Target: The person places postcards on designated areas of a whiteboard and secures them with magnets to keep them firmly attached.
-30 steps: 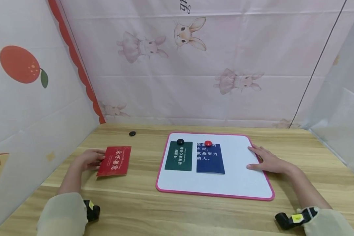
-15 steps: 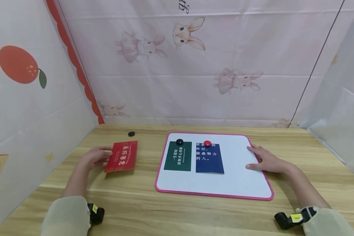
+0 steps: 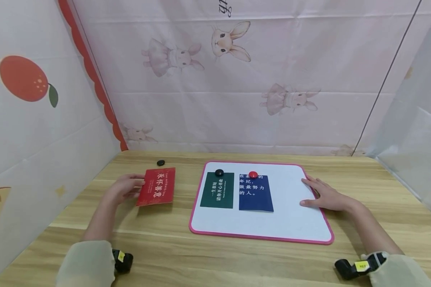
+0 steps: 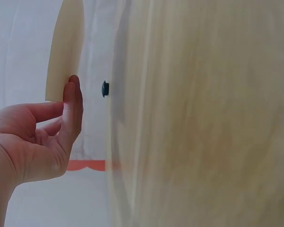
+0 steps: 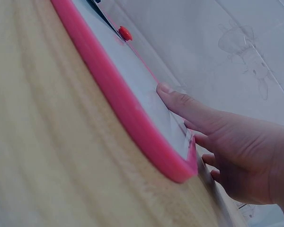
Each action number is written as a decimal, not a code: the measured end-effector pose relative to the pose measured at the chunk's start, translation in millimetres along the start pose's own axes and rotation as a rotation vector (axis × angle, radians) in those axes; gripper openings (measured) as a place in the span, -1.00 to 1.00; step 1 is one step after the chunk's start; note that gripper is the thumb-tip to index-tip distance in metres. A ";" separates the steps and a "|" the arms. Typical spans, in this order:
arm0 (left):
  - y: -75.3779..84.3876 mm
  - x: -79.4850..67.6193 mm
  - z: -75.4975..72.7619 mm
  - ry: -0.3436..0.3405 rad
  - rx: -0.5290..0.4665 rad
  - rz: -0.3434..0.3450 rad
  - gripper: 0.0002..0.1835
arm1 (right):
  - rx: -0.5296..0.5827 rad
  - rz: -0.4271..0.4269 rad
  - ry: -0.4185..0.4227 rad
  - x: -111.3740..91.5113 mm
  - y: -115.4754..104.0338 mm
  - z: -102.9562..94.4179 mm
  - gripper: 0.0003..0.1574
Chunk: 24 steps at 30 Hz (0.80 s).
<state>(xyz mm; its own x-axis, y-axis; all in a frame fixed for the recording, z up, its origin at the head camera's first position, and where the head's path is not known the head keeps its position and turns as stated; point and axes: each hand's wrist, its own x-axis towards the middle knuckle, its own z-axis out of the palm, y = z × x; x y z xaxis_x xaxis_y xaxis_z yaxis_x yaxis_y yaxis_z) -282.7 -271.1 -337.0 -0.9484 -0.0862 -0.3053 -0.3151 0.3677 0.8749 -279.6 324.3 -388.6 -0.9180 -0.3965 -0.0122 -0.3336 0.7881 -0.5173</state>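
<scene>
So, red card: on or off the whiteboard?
Off: the left hand holds the red card above the table, left of the whiteboard.

The left hand (image 3: 125, 189) holds a red card (image 3: 157, 186) by its left edge above the wooden desk (image 3: 208, 263). The right hand (image 3: 327, 196) touches a pink-framed whiteboard's (image 3: 291, 223) right edge; a black magnet (image 3: 219, 172) tops its green card (image 3: 217, 193), a red magnet (image 3: 253, 174) its blue card (image 3: 256, 201).

Tabletop (image 3: 215, 259): blurred in 2 wrist views (clearer in head view).
Red card (image 3: 156, 186): faint, soft shadow beneath.
Right wrist view: dimmest, bluish.
Head view: diffuse, even light.
</scene>
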 end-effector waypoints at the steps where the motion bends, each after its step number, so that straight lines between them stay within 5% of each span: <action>1: 1.3 -0.2 1.4 0.005 0.000 0.000 -0.49 | 0.000 -0.001 0.000 0.0 0.0 -0.1 0.10; 24: 33.7 -3.8 38.0 -0.011 -0.067 0.100 -0.52 | -0.007 0.000 0.003 -0.4 -2.5 0.0 0.11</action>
<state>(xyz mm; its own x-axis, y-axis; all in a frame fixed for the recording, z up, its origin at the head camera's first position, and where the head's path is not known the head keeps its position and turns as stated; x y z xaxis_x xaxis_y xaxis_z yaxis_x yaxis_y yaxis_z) -288.3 -223.2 -320.6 -0.9749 -0.0414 -0.2189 -0.2208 0.3115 0.9242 -278.5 322.4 -387.3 -0.9187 -0.3949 -0.0094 -0.3349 0.7912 -0.5117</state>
